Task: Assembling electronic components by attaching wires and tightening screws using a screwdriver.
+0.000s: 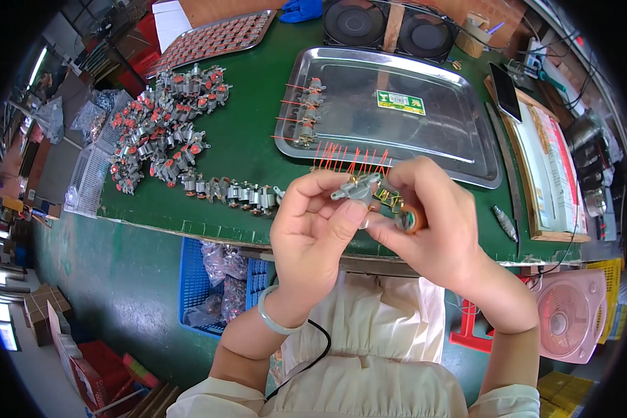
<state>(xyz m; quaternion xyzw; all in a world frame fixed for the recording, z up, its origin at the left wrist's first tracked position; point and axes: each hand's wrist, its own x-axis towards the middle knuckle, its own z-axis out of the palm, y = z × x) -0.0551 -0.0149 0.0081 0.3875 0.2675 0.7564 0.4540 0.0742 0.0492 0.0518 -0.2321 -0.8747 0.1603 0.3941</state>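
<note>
Left hand: raised over the near edge of the green bench, palm turned inward, forearm slanting up from the lower left, pale bangle at the wrist. Fingers closed on one small grey metal part, pinched between thumb and curled forefinger.

Right hand: level with the left and just beside it, wrist bent, forearm rising from the lower right. Fingers curled around an orange-handled tool, its end facing up; thumb and forefinger reached towards the metal part, contact unclear.

Location of the part: between the two hands, in front of the steel tray.

Nearby: red wires by the tray's near rim; a row of similar parts left of the left hand; a larger heap beyond it.
</note>
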